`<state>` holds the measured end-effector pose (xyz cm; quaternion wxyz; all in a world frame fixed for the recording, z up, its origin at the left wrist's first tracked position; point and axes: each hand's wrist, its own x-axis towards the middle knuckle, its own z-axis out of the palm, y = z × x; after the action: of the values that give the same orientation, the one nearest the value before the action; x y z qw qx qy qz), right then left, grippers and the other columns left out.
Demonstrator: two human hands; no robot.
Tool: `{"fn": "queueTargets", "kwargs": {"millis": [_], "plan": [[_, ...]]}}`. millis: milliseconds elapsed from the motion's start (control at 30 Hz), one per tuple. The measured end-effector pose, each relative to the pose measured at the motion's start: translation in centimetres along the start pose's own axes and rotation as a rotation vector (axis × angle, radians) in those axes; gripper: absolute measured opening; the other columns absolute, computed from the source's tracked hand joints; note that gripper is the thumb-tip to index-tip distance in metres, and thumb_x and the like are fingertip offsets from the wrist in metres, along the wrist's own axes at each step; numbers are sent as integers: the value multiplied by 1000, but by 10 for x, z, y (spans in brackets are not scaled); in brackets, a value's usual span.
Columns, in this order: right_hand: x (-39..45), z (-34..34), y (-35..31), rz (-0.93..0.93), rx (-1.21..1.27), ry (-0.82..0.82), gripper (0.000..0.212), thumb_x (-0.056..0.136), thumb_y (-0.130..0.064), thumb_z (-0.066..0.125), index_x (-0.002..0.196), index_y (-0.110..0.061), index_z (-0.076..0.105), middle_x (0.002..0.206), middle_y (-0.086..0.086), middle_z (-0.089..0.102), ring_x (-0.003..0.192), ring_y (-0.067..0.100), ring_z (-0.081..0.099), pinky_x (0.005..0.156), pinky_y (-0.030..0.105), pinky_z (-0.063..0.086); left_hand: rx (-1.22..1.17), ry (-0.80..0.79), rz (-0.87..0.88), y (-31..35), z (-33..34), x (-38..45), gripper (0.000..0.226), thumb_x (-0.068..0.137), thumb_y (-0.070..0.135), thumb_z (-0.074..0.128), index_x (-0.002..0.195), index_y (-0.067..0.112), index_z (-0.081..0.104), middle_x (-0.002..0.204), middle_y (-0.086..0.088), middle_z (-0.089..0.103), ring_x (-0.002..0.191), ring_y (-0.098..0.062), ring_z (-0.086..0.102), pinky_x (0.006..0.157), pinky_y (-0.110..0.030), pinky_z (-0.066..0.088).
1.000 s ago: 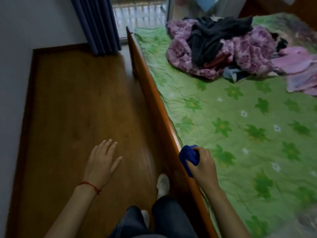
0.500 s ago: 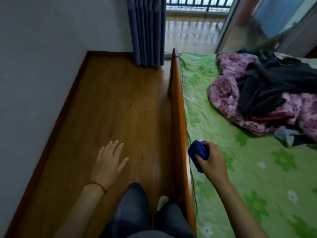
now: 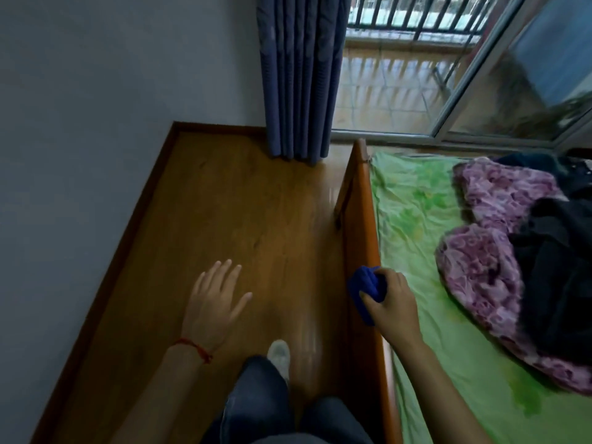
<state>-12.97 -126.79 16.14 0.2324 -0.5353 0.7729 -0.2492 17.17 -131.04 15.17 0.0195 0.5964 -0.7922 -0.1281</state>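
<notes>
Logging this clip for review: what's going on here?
A person stands on the wooden floor beside a bed. Their right hand grips a bunched blue cloth against the top of the bed's wooden side rail, seemingly wiping it. The left hand hangs open over the floor, fingers spread, holding nothing. A purple floral blanket and dark clothes lie heaped on the green sheet.

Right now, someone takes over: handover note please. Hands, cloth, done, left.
Right hand: grips the blue cloth, held against the wooden bed rail.
Left hand: open, fingers spread, holds nothing, above the floor.
Done: cannot tell how much of the rail is wiped.
Left: probably the rail stretch ahead, toward the curtain. The clothes pile lies on the green sheet, apart from the cloth.
</notes>
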Motion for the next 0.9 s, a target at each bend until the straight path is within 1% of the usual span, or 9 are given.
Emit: {"fn": "queueTargets", "kwargs": {"millis": [100, 200, 300, 400, 467, 600, 733, 800, 900], "plan": [[59, 3, -29, -2, 18, 26, 42, 71, -7, 71, 110, -7, 55, 106, 14, 56, 94, 27, 55, 75, 19, 32, 10, 39, 39, -15, -23, 68, 74, 99, 55, 15, 121, -1, 59, 122, -23, 59, 114, -38, 55, 93, -54, 40], [112, 2, -47, -11, 30, 44, 41, 71, -5, 71, 109, -6, 55, 104, 14, 56, 90, 23, 53, 72, 15, 29, 12, 60, 56, -27, -37, 130, 75, 98, 55, 16, 120, -2, 58, 121, -24, 59, 114, -40, 55, 92, -55, 42], [168, 2, -52, -5, 39, 58, 39, 71, -6, 71, 108, -8, 55, 103, 11, 56, 86, 13, 45, 73, 17, 29, 1, 27, 51, -30, -41, 189, 75, 98, 56, 15, 120, -2, 58, 121, -24, 59, 114, -41, 54, 91, -54, 43], [231, 4, -53, 5, 43, 70, 39, 72, -7, 70, 108, -8, 54, 102, 10, 56, 85, 12, 44, 73, 23, 32, 12, 14, 68, -29, -40, 250, 76, 98, 56, 12, 120, -1, 58, 121, -24, 59, 113, -41, 55, 90, -54, 44], [276, 4, -54, -5, 41, 82, 38, 73, -8, 69, 108, -9, 54, 102, 10, 56, 83, 12, 44, 72, 22, 32, 32, 11, 78, -26, -43, 294, 77, 98, 56, 10, 119, -1, 59, 121, -24, 59, 113, -40, 55, 90, -54, 44], [366, -11, -62, -4, 51, 86, 39, 73, -7, 69, 109, -8, 54, 103, 9, 55, 85, 12, 44, 68, 14, 27, 29, 22, 61, -15, -63, 378, 78, 97, 57, 10, 121, 0, 58, 122, -24, 59, 114, -40, 54, 92, -53, 41], [449, -27, -73, 5, 38, 94, 41, 73, -7, 69, 111, -6, 54, 104, 12, 56, 91, 22, 51, 71, 17, 28, 18, 46, 65, -7, -84, 456, 75, 98, 57, 12, 124, 1, 55, 125, -23, 57, 117, -40, 52, 94, -53, 39], [475, -31, -79, 5, 29, 92, 41, 73, -7, 70, 110, -6, 54, 103, 12, 55, 91, 24, 53, 74, 22, 33, 13, 59, 84, -5, -89, 485, 75, 98, 56, 12, 125, 1, 54, 126, -23, 56, 118, -39, 51, 94, -53, 39], [522, -29, -88, 2, 26, 82, 41, 73, -6, 70, 110, -5, 53, 102, 13, 54, 88, 24, 53, 71, 28, 36, 5, 46, 104, -6, -97, 538, 74, 98, 55, 12, 125, 1, 55, 126, -23, 56, 118, -38, 51, 96, -50, 37]]}}
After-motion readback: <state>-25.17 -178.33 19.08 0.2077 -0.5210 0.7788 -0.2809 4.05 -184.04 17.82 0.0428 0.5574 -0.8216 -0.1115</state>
